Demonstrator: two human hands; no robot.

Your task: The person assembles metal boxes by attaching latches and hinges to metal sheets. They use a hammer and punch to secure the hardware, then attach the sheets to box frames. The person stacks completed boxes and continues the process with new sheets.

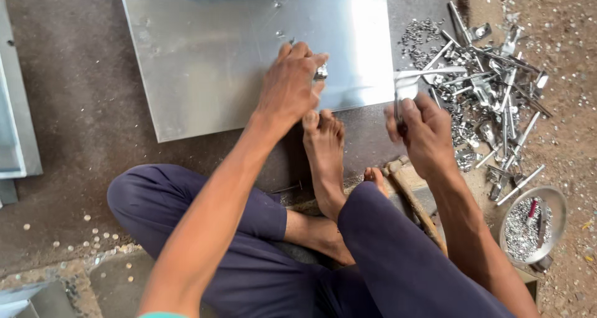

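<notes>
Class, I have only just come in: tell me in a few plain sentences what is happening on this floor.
A person sits cross-legged on the floor, one bare foot by the near edge of a shiny metal sheet. The left hand presses a small metal piece onto the sheet. The right hand grips a thin metal tool at the sheet's right edge. A heap of metal parts and a bowl of small bits lie to the right.
</notes>
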